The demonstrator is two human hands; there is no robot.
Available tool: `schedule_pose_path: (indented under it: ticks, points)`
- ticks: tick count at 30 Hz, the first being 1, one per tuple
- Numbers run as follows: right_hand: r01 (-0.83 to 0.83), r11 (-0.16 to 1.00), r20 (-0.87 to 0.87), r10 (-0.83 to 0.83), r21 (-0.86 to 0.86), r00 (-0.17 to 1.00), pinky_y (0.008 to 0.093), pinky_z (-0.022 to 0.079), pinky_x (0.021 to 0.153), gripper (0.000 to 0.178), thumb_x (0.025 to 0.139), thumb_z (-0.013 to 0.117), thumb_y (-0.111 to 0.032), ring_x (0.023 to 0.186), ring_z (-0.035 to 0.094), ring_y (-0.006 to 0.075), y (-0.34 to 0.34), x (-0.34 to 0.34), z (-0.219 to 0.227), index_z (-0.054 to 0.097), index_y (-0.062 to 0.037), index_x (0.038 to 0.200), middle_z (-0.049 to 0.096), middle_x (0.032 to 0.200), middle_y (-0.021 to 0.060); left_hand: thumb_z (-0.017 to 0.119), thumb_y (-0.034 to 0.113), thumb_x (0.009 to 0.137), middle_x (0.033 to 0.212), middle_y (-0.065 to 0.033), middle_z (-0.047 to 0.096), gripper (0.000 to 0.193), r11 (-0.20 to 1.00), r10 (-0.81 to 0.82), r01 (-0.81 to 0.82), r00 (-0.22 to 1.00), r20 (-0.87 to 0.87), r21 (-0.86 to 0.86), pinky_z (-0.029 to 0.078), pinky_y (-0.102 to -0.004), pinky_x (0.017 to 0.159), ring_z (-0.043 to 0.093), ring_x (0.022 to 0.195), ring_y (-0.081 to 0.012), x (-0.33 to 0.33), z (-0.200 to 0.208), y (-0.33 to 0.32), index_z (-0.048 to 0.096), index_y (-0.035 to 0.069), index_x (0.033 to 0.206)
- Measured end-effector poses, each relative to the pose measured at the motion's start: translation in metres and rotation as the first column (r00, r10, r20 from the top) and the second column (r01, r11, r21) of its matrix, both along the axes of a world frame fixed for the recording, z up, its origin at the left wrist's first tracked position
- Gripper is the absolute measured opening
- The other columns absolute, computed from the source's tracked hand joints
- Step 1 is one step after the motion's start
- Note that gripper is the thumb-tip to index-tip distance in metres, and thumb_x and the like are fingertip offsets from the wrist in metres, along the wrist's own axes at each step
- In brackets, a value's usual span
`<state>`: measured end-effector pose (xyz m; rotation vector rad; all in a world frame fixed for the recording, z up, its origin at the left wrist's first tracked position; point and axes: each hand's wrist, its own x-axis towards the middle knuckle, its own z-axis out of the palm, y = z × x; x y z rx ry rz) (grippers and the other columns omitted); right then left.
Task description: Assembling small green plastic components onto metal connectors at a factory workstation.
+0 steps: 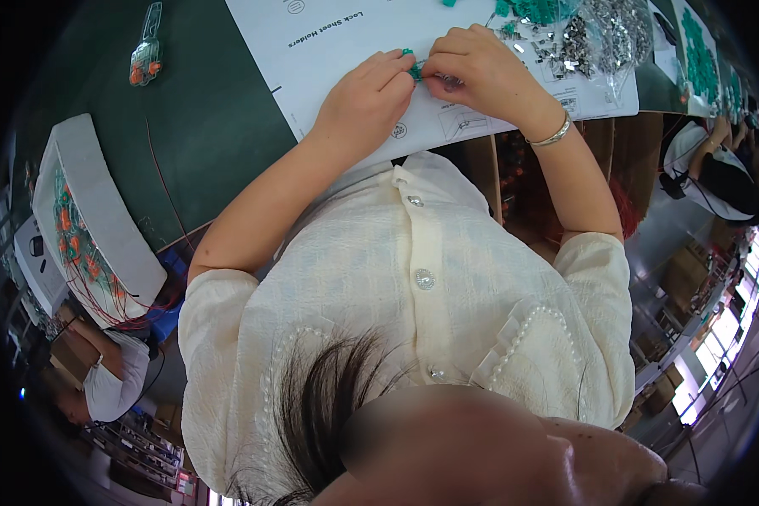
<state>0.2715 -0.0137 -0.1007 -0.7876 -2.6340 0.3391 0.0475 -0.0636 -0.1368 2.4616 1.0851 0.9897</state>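
Note:
My left hand point(364, 103) is closed in a pinch on a small green plastic part point(414, 71) above the white printed sheet point(312, 42). Close by on the right, my right hand point(485, 74) is closed too, its thumb and fingertips meeting beside that part. What sits in the right fingertips is too small to make out; a shiny bit shows under them. A pile of green plastic parts point(541, 8) lies at the far edge, beyond my right hand. Small metal pieces point(569, 51) are heaped to its right, partly in a clear plastic bag point(620, 46).
On the dark green tabletop point(202, 110), a clear plastic case point(146, 61) with orange parts lies at the far left. A white foam box point(101, 185) holds orange and green parts with red wires. Other people sit at left point(118, 375) and right point(700, 160).

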Motion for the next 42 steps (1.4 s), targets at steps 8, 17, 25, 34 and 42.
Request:
schedule_pose_path:
  ticks: [8,17,25,34,42]
  points:
    - [-0.044,0.999,0.061,0.046,-0.026,0.997,0.0348,0.043,0.079,0.009,0.08,0.072,-0.017,0.084,0.059,0.0192,0.006,-0.001,0.005,0.064,-0.0141,0.078,0.059,0.079,-0.0013,0.077,0.003,0.084,0.119,-0.0102,0.071,0.017,0.999,-0.046,0.045,0.998,0.043,0.024,0.058,-0.0392,0.086,0.068,0.104,-0.0304,-0.003,-0.001,0.007,0.064,0.001,0.096]
    - [-0.06,0.981,0.025,0.066,-0.186,0.997,0.0404,0.05,0.073,0.007,0.081,0.073,-0.011,0.08,0.061,0.0259,-0.01,0.008,0.01,0.067,-0.0087,0.083,0.063,0.085,0.0038,0.076,0.001,0.082,0.112,-0.0098,0.071,0.018,0.998,-0.055,0.057,0.996,0.069,-0.027,0.057,-0.0379,0.08,0.066,0.093,-0.0287,0.0,0.002,-0.01,0.063,0.002,0.094]
    - [0.335,0.924,-0.49,-0.382,-0.184,0.783,0.0348,0.054,0.07,0.015,0.09,0.065,-0.011,0.085,0.067,0.0279,-0.086,0.008,0.02,0.071,0.0005,0.098,0.069,0.097,0.014,0.075,-0.003,0.08,0.111,-0.0117,0.071,0.017,0.999,-0.028,0.032,0.995,0.097,-0.037,0.058,-0.0372,0.076,0.066,0.092,-0.029,0.003,0.001,-0.01,0.064,0.002,0.092]
    - [0.399,0.916,-0.524,-0.317,0.048,0.791,0.0426,0.058,0.088,0.022,0.08,0.077,-0.008,0.102,0.071,0.0327,-0.114,-0.016,-0.059,0.069,-0.0033,0.099,0.073,0.109,0.0132,0.076,-0.003,0.08,0.109,-0.0122,0.071,0.017,1.0,-0.004,0.005,0.996,0.094,-0.012,0.061,-0.035,0.071,0.067,0.093,-0.0285,0.005,-0.003,-0.011,0.065,0.001,0.093]
    - [0.424,0.894,-0.389,-0.341,0.147,0.855,0.0459,0.048,0.106,0.014,0.082,0.074,-0.009,0.116,0.069,0.0277,-0.117,-0.015,-0.066,0.066,-0.0089,0.093,0.074,0.122,0.0071,0.076,-0.003,0.08,0.109,-0.0122,0.072,0.017,1.0,-0.007,0.01,0.995,0.1,-0.029,0.059,-0.0364,0.075,0.067,0.094,-0.0288,0.003,-0.002,-0.01,0.065,0.001,0.092]
